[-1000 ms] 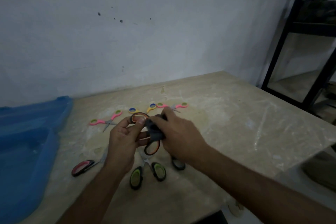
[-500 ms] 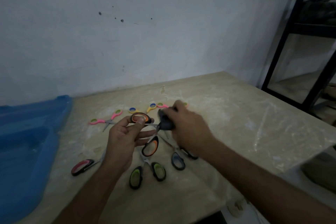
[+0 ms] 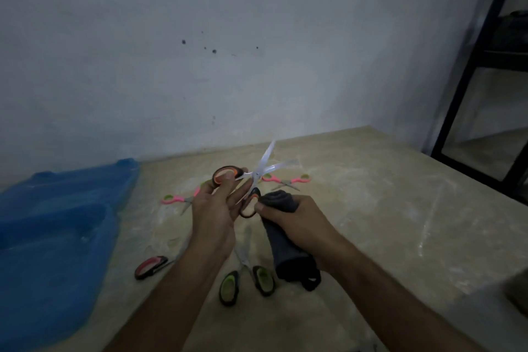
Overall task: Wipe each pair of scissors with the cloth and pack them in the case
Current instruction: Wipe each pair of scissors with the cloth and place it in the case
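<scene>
Above surface (image 3: 371, 208) middle: orange scissors (image 3: 251, 180) now spread open, left hand (image 3: 214, 208) fingers pinching handle; right hand (image 3: 297, 217) clutches cloth (image 3: 281, 240), pulled off blades; wipe nearly done.

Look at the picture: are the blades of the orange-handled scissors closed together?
No: the orange-handled scissors, held in the left hand, have their blades spread in a clear V.

The orange-handled scissors (image 3: 251, 183) are held up with blades spread wide, pointing up and away. The dark grey cloth (image 3: 285, 234) hangs from the right hand toward the bench. Green-handled scissors (image 3: 247, 277), red-handled scissors (image 3: 151, 266) and two small pink pairs (image 3: 178, 199) (image 3: 285, 180) lie on the bench. The blue case (image 3: 57, 237) sits open at left.
</scene>
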